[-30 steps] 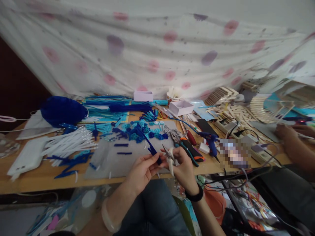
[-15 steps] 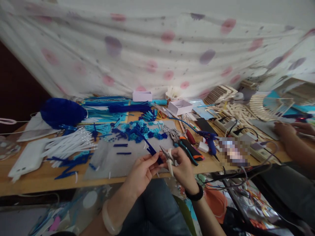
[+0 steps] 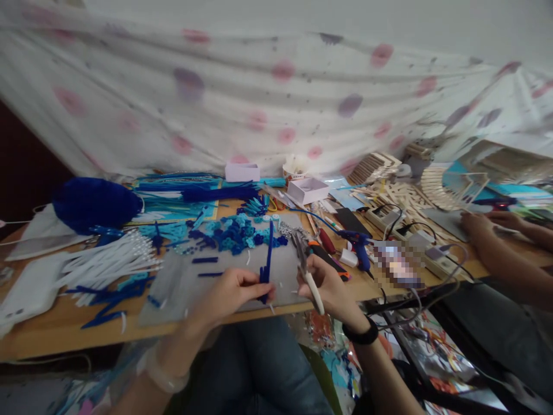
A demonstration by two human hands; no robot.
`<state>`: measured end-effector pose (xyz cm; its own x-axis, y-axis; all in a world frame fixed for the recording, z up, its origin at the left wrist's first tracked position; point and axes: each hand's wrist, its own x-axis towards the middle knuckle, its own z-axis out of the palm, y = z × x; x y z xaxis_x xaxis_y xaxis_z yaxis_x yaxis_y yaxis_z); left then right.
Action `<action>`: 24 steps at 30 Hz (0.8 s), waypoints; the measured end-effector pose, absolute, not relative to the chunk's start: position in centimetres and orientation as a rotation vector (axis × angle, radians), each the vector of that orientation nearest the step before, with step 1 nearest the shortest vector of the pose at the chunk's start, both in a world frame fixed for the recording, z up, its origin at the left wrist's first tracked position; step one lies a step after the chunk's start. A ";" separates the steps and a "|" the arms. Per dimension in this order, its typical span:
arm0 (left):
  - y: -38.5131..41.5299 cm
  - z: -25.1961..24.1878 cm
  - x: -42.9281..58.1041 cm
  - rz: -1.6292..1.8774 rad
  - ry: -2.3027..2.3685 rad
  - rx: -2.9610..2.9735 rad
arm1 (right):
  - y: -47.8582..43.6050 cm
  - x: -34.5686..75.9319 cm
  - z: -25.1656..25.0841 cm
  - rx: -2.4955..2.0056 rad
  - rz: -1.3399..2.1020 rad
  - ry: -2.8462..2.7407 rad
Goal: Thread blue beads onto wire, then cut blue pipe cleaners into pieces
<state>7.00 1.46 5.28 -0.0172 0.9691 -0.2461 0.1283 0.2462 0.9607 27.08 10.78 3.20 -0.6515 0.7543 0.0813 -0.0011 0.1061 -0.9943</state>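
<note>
My left hand [image 3: 228, 291] pinches the lower end of a dark blue pipe cleaner [image 3: 268, 253], which stands almost upright over the grey mat [image 3: 224, 276]. Small pliers with white handles [image 3: 307, 270] are gripped in my right hand [image 3: 330, 285], jaws pointing up and away. The two hands are a short way apart above the table's front edge. Behind them lies a heap of small blue and light blue pieces [image 3: 235, 230].
White stems [image 3: 112, 259] and blue strips lie at the left, beside a dark blue fluffy ball [image 3: 95, 202]. A blue glue gun [image 3: 356, 245], cutters, cables and wooden sticks [image 3: 401, 190] crowd the right. Another person's hands [image 3: 488, 225] work at far right. A spotted cloth hangs behind.
My hands have drawn apart. The blue pipe cleaner has swung from slanted to nearly upright, and the pliers have lifted off its end and moved right.
</note>
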 end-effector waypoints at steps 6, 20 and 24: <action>2.6 9.2 3.0 0.797 1.360 1.092 | 10.9 28.4 4.4 -0.698 1.288 -2.341; 4.6 9.0 3.8 0.536 1.175 1.118 | 11.5 26.1 5.9 -0.534 1.411 -2.533; 5.0 8.6 3.6 0.480 1.163 1.084 | 11.7 26.1 5.6 -0.530 1.462 -2.544</action>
